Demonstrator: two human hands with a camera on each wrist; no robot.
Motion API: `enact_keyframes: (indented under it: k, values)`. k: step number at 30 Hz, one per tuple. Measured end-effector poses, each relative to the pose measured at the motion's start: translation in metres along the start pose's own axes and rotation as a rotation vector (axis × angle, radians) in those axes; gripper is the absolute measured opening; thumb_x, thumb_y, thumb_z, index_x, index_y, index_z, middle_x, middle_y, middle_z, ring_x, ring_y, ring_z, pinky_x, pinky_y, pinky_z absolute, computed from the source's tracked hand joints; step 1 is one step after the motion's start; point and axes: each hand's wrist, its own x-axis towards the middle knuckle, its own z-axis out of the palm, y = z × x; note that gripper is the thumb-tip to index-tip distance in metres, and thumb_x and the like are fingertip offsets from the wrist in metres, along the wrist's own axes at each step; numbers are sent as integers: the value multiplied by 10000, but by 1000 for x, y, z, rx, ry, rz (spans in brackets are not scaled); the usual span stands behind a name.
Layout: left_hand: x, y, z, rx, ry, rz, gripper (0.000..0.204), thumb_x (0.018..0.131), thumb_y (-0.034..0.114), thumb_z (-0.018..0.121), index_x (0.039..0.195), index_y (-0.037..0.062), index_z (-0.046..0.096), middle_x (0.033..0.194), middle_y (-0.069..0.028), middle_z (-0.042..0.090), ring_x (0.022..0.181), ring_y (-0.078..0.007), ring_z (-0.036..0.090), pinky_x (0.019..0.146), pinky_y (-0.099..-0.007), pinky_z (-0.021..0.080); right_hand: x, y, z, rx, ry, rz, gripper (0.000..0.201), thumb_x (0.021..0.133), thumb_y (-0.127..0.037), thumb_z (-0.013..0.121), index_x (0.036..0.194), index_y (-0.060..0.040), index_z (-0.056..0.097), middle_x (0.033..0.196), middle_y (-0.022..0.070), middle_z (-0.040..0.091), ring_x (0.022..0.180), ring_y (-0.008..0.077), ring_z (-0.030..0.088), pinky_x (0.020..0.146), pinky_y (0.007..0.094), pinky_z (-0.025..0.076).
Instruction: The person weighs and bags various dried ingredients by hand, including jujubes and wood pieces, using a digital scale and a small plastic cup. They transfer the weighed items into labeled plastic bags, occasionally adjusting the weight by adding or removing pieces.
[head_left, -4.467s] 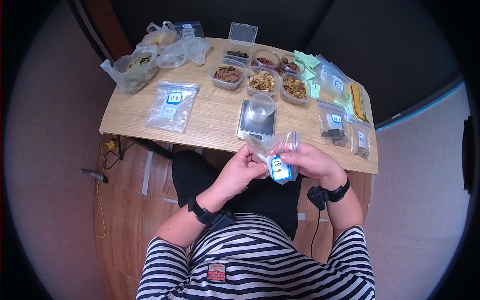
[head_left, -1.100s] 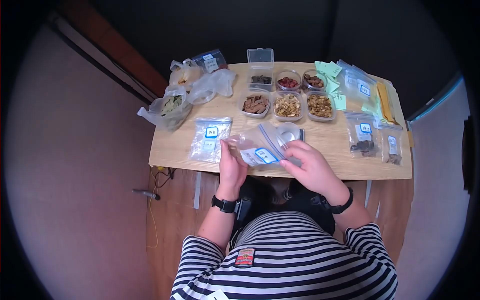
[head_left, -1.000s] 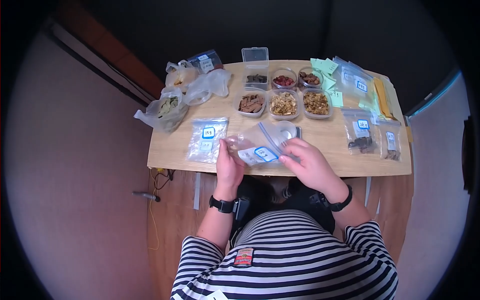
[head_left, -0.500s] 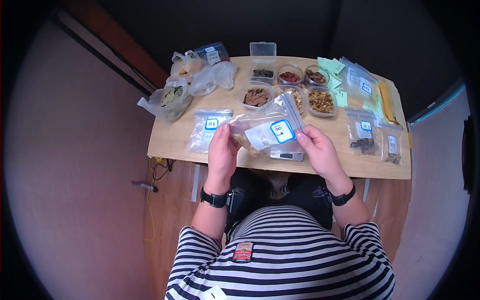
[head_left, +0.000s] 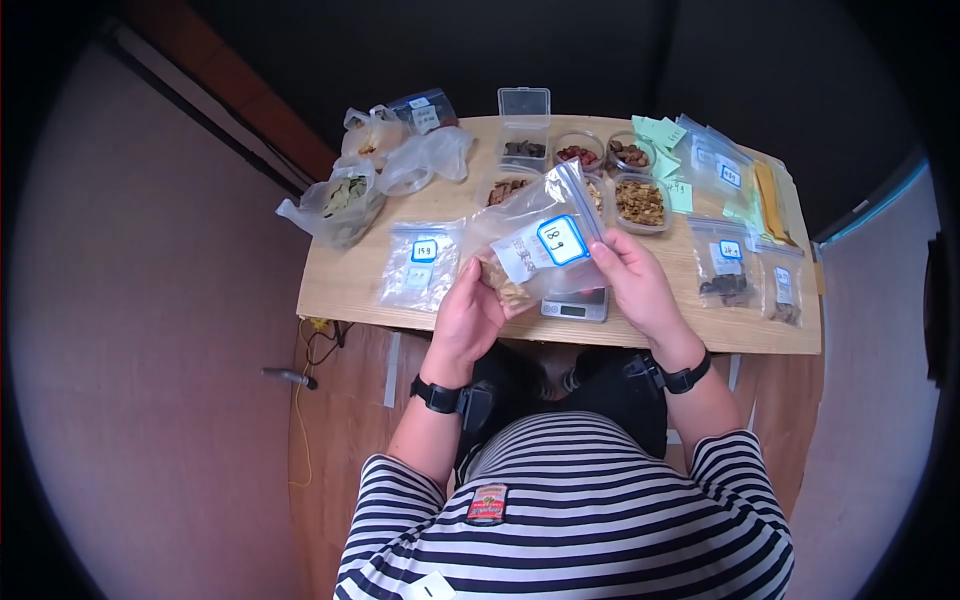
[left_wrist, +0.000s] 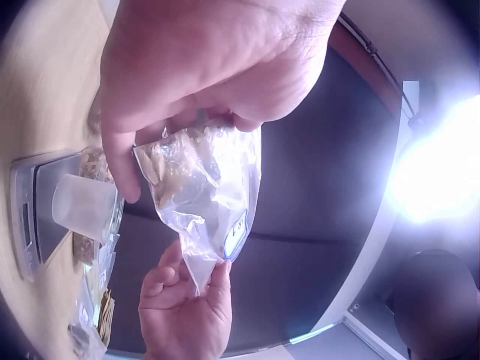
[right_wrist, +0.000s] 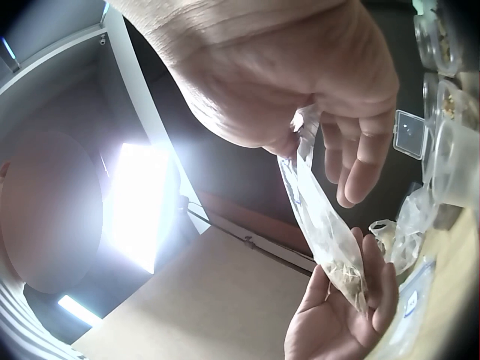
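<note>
A clear zip bag (head_left: 528,245) labelled 18g is held up tilted over the table's front, pale pieces gathered in its lower left corner. My left hand (head_left: 466,318) holds that filled corner between thumb and fingers. The zip end is pinched by my right hand (head_left: 640,290). In the left wrist view the bag (left_wrist: 206,176) hangs between my left hand (left_wrist: 217,60) and my right hand (left_wrist: 187,315). Behind the bag lies a digital scale (head_left: 575,306), partly hidden. A clear cup (left_wrist: 82,202) stands on it in the left wrist view.
Food tubs, one with yellow-brown pieces (head_left: 641,204), stand behind the bag. A flat 15g bag (head_left: 420,262) lies left, plastic bags with leaves (head_left: 342,200) back left. Right are filled zip bags (head_left: 724,265), green notes (head_left: 680,192) and yellow strips (head_left: 770,202).
The bag came up from beside the scale between both hands and has turned so its label faces up. Over the last half second it tilted more steeply, the left hand shifting right under the filled corner.
</note>
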Motion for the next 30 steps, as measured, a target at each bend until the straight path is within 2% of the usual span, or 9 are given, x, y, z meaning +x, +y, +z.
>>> enact_keyframes:
  k: [5, 9, 11, 12, 14, 16, 24, 27, 30]
  values:
    - [-1, 11, -4, -32, -56, -143, 518, 1109, 405, 309, 1509, 78, 344, 1412, -157, 544, 1243, -302, 604, 931, -443, 587, 3, 1, -6, -156, 33, -103, 214, 1065, -218, 548, 1098, -22, 629, 948, -6, 625, 870, 67, 568, 789, 218, 465]
    - [6, 8, -15, 53, -29, -90, 458, 1107, 388, 348, 1439, 82, 419, 1347, -160, 584, 1135, -312, 666, 817, -378, 627, 5, 2, -15, -384, 58, -216, 203, 1047, -193, 573, 1115, -11, 631, 989, 15, 595, 918, 90, 557, 787, 228, 452]
    - [10, 11, -14, 78, -10, -69, 429, 1106, 379, 362, 1399, 77, 445, 1317, -158, 598, 1114, -314, 673, 811, -377, 625, 4, -3, -15, -532, 81, -324, 193, 1031, -162, 589, 1139, -6, 624, 1023, 30, 572, 954, 104, 558, 806, 242, 465]
    - [12, 13, -14, 103, 9, -47, 403, 1105, 369, 376, 1360, 72, 471, 1287, -155, 612, 1094, -317, 681, 805, -375, 624, 3, -1, -16, -530, 89, -328, 193, 1031, -162, 589, 1139, -6, 624, 1023, 30, 572, 954, 104, 558, 806, 242, 465]
    - [20, 17, -21, 90, 6, -32, 367, 1094, 379, 413, 1319, 105, 506, 1291, -143, 609, 1104, -328, 672, 795, -372, 612, 1, 5, -17, -278, 202, -362, 193, 1028, -151, 593, 1155, -9, 620, 1067, 29, 588, 949, 105, 568, 829, 252, 475]
    - [29, 25, -30, 111, 23, 6, 342, 1080, 397, 453, 1290, 142, 541, 1297, -124, 607, 1117, -338, 659, 807, -377, 599, -2, 13, -30, -277, 283, -336, 199, 1028, -156, 593, 1161, -9, 617, 1069, 27, 599, 949, 104, 573, 834, 252, 479]
    - [78, 57, -27, 408, 119, 74, 389, 1108, 356, 370, 1310, 48, 497, 1237, -130, 626, 1101, -286, 673, 813, -348, 600, -21, 81, -84, -405, 483, -153, 184, 1025, -168, 596, 1089, -1, 640, 941, 16, 631, 857, 89, 578, 787, 255, 489]
    - [94, 58, -22, 489, 117, 60, 367, 1105, 348, 379, 1305, 66, 502, 1227, -114, 632, 1067, -262, 681, 791, -339, 603, -24, 100, -93, -455, 548, -122, 173, 1006, -154, 610, 1020, 14, 652, 918, 50, 636, 812, 119, 594, 762, 270, 493]
    - [107, 57, -23, 528, 117, 29, 342, 1101, 332, 393, 1301, 82, 513, 1208, -99, 642, 1021, -240, 691, 778, -334, 604, -27, 103, -93, -600, 601, -203, 162, 982, -144, 626, 979, 15, 658, 912, 93, 640, 795, 174, 615, 741, 294, 499]
